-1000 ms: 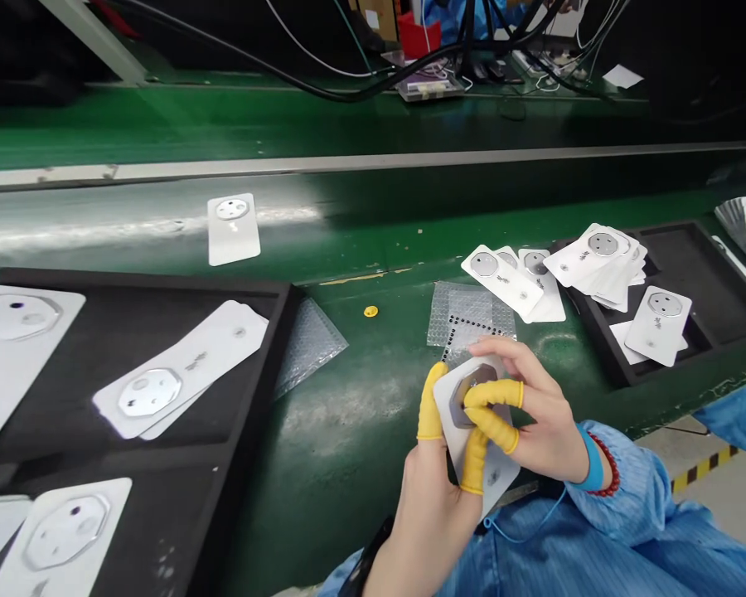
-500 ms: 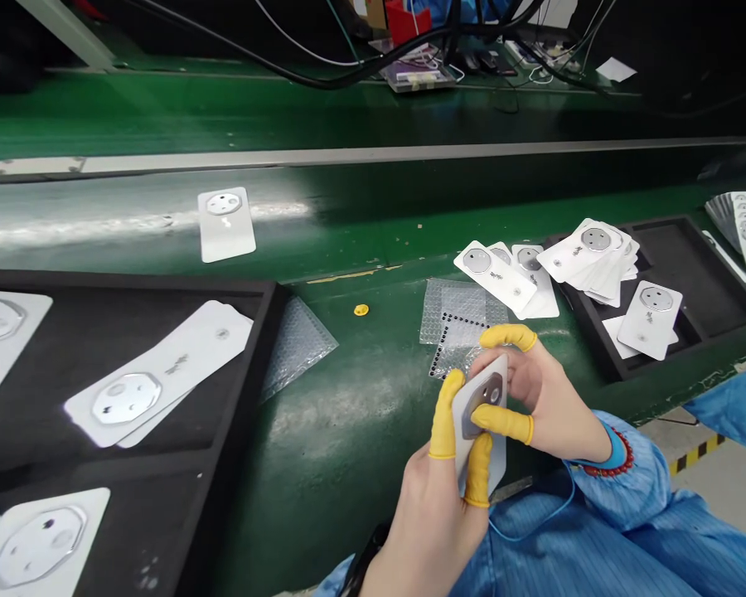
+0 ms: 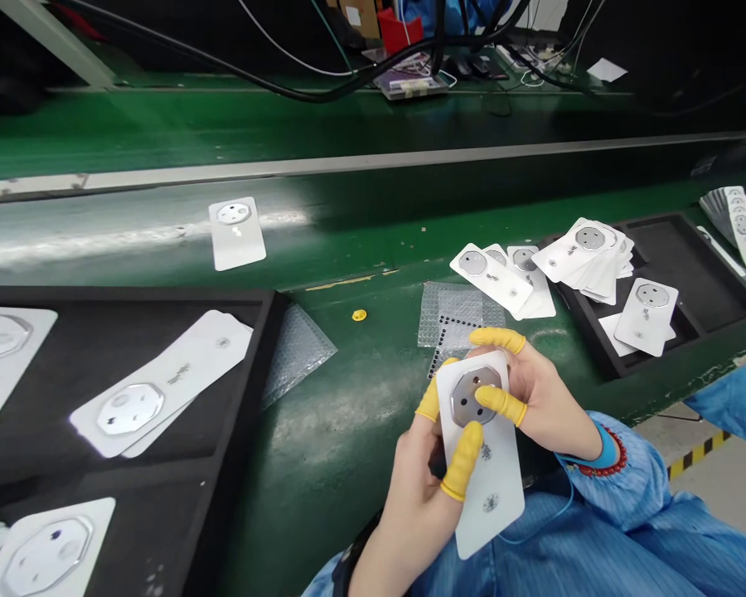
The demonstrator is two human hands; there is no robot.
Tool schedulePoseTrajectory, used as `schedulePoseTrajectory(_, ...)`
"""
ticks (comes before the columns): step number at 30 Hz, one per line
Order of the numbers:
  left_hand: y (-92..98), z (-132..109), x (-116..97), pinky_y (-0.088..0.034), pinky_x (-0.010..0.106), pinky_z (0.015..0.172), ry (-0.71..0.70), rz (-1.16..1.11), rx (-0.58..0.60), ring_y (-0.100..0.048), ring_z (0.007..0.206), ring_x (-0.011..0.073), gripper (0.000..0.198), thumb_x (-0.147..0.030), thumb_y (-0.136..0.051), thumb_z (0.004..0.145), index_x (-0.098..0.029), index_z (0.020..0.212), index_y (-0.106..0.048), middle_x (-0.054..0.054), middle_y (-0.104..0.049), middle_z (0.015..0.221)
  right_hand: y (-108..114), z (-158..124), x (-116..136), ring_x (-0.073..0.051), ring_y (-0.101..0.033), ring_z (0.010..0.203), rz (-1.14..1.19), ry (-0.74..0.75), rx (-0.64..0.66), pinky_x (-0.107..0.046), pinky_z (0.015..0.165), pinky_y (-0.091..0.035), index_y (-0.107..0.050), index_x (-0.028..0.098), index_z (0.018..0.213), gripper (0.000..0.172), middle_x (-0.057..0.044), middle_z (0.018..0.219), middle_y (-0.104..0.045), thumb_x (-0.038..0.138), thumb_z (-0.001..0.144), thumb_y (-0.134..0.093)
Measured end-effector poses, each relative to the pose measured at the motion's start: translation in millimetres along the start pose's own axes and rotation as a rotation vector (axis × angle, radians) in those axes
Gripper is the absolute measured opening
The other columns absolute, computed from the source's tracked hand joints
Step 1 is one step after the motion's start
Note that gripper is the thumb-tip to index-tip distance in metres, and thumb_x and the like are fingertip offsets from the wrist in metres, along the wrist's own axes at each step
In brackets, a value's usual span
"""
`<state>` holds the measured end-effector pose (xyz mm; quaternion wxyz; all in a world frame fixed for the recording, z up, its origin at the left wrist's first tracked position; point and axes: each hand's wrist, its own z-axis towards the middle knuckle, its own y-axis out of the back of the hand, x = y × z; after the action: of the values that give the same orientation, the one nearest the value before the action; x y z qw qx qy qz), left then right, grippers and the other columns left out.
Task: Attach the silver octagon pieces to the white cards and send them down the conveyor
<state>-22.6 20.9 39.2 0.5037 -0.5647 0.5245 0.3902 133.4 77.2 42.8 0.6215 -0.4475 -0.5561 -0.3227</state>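
Note:
Both hands hold one white plate (image 3: 491, 473) with a silvery octagonal inset, above the green bench edge. My left hand (image 3: 419, 489) grips its left side, a yellow-capped thumb lying on the plate's face. My right hand (image 3: 535, 398) grips its upper right, a yellow-capped finger pressing on the octagonal inset (image 3: 472, 394). The plate's face is turned up toward the camera. Just beyond the hands lies a clear bubble-wrap sheet (image 3: 453, 319) with rows of small black dots.
A black tray (image 3: 261, 365) at left holds several similar white plates. Another black tray (image 3: 696, 274) at right carries a fanned pile of plates (image 3: 588, 257). One plate (image 3: 236, 232) lies on the conveyor belt. A small yellow finger cot (image 3: 359, 315) lies on the bench. Cables run at the back.
The plate has turned from edge-on to face up and now shows its full length. My right fingertip stays on the octagonal inset; my left thumb has slid onto the plate's face.

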Motion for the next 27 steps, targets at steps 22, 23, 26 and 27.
schedulePoseTrajectory(22, -6.7, 20, 11, -0.048, 0.018, 0.043, 0.151, -0.261, -0.074, -0.057, 0.041, 0.0098, 0.037, -0.046, -0.079, 0.072, -0.017, 0.095, -0.074, 0.0, -0.069, 0.057, -1, -7, -9, -0.013, -0.064, 0.097, -0.053, -0.037, -0.092, -0.026, 0.086, -0.054, -0.05, 0.027, 0.12, 0.037, -0.003, 0.11, -0.06, 0.014, 0.087, -0.06)
schedulePoseTrajectory(23, -5.8, 20, 10, -0.049, 0.018, 0.045, 0.14, -0.272, -0.058, -0.059, 0.043, 0.0105, 0.035, -0.044, -0.079, 0.072, -0.018, 0.095, -0.074, 0.0, -0.071, 0.059, -2, -7, -8, -0.013, -0.064, 0.097, -0.046, -0.038, -0.085, -0.026, 0.086, -0.054, -0.05, 0.027, 0.121, 0.037, -0.003, 0.111, -0.06, 0.014, 0.087, -0.06)
schedulePoseTrajectory(26, -2.6, 18, 10, -0.05, 0.018, 0.046, 0.117, -0.291, -0.027, -0.062, 0.045, 0.0116, 0.029, -0.039, -0.079, 0.074, -0.02, 0.095, -0.075, 0.0, -0.071, 0.06, -3, -9, -6, -0.011, -0.064, 0.096, -0.008, -0.043, -0.073, -0.023, 0.084, -0.054, -0.05, 0.03, 0.121, 0.037, -0.001, 0.113, -0.06, 0.014, 0.088, -0.06)
schedulePoseTrajectory(27, -1.6, 17, 9, -0.049, 0.018, 0.046, 0.114, -0.287, -0.025, -0.062, 0.045, 0.0116, 0.027, -0.036, -0.08, 0.073, -0.02, 0.094, -0.076, 0.0, -0.071, 0.059, -3, -9, -5, -0.01, -0.064, 0.094, 0.002, -0.047, -0.068, -0.022, 0.083, -0.054, -0.051, 0.03, 0.121, 0.037, -0.001, 0.113, -0.061, 0.014, 0.088, -0.06)
